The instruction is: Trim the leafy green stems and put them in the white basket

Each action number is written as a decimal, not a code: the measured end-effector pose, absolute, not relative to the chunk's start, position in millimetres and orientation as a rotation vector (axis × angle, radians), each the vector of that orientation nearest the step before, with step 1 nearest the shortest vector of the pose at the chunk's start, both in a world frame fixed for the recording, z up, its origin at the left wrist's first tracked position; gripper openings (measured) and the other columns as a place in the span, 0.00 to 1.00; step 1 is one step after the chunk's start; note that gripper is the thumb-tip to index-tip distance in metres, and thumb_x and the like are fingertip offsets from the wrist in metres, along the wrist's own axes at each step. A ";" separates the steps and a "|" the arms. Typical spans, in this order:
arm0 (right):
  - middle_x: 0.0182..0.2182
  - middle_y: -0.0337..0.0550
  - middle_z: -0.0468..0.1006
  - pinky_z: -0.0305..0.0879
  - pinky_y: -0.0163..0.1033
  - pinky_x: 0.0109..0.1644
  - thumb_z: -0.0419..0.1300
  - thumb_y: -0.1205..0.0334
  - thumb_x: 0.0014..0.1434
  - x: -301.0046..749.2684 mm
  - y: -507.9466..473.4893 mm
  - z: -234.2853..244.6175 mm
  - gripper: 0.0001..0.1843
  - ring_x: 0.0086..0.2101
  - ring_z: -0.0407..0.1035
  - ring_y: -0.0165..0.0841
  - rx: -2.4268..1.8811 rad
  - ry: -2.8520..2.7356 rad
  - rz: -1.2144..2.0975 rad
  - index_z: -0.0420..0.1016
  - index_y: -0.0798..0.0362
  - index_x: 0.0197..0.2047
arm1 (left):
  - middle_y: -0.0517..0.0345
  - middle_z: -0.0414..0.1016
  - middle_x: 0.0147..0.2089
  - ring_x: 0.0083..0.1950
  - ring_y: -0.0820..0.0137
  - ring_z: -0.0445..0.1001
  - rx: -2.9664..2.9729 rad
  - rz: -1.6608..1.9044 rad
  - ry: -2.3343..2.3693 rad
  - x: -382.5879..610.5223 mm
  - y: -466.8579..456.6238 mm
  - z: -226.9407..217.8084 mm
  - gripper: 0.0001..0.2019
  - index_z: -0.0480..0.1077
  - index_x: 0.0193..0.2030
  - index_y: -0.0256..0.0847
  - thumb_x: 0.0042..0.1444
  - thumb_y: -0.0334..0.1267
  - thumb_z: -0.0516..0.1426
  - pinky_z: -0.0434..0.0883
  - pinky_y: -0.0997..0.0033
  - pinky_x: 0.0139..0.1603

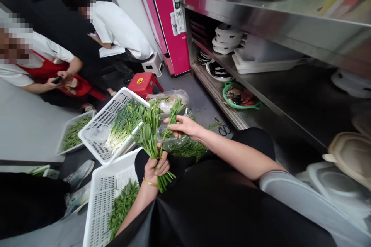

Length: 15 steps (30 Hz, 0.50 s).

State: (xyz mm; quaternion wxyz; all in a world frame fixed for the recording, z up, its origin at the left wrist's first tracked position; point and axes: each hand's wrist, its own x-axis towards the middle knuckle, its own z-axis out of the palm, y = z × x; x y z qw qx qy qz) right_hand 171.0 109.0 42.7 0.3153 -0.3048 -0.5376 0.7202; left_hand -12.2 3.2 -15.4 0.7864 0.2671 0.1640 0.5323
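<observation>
Head view: room for moving over the floor, left of the steel shelf. Tighter leftward, with the right edge of the far crate behind the leaves. By the far right corner of the near crate, a bunch of greens, wrapped tight in the left hand. And the right hand, apparently pinching one sprig. Likely sorting stalk by stalk; calling for a gentle pull, clear of both rims.

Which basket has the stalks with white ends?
The white basket beside the red stool. Its long stalks have pale ends; the basket nearest the left hand holds leafy greens; a third, green pods.
</observation>
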 end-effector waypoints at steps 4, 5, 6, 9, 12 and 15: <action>0.23 0.35 0.71 0.62 0.30 0.24 0.63 0.54 0.48 184.0 117.7 53.8 0.25 0.21 0.64 0.24 -0.834 -1.493 1.732 0.68 0.56 0.49 | 0.69 0.55 0.20 0.11 0.87 0.41 0.662 1.069 0.339 -17.6 0.6 -14.5 0.18 0.69 0.51 0.50 0.51 0.38 0.59 0.47 0.85 0.11; 0.25 0.37 0.72 0.63 0.31 0.26 0.63 0.54 0.48 194.5 120.9 58.6 0.24 0.23 0.65 0.25 -0.882 -1.532 1.610 0.69 0.56 0.47 | 0.68 0.57 0.21 0.11 0.87 0.43 0.686 1.041 0.336 -19.7 -0.5 -15.0 0.18 0.70 0.51 0.50 0.51 0.38 0.59 0.47 0.84 0.12; 0.28 0.38 0.73 0.64 0.32 0.28 0.63 0.54 0.48 205.8 124.1 64.6 0.22 0.26 0.66 0.26 -0.931 -1.532 1.460 0.70 0.57 0.45 | 0.67 0.58 0.21 0.11 0.87 0.44 0.706 1.013 0.337 -21.6 -1.4 -15.8 0.18 0.70 0.51 0.49 0.51 0.38 0.60 0.48 0.84 0.12; 0.35 0.43 0.73 0.64 0.34 0.34 0.58 0.52 0.54 234.4 130.7 88.6 0.20 0.33 0.68 0.28 -0.963 -1.450 1.041 0.68 0.56 0.45 | 0.66 0.59 0.22 0.12 0.87 0.46 0.741 0.934 0.347 -24.6 -3.0 -19.7 0.18 0.71 0.50 0.48 0.49 0.38 0.60 0.50 0.83 0.13; 0.41 0.44 0.72 0.62 0.34 0.39 0.54 0.52 0.57 239.5 129.5 113.3 0.18 0.37 0.67 0.29 -0.880 -1.709 0.876 0.67 0.55 0.47 | 0.65 0.60 0.24 0.12 0.87 0.47 0.752 0.879 0.376 -23.2 -2.1 -23.5 0.19 0.71 0.49 0.47 0.49 0.38 0.61 0.50 0.82 0.14; 0.29 0.38 0.70 0.56 0.33 0.36 0.51 0.54 0.60 225.3 128.0 124.2 0.14 0.30 0.63 0.26 -0.886 -2.113 0.841 0.69 0.56 0.34 | 0.64 0.60 0.25 0.12 0.87 0.48 0.749 0.852 0.397 -21.1 -0.7 -25.1 0.19 0.71 0.50 0.46 0.48 0.38 0.61 0.50 0.83 0.14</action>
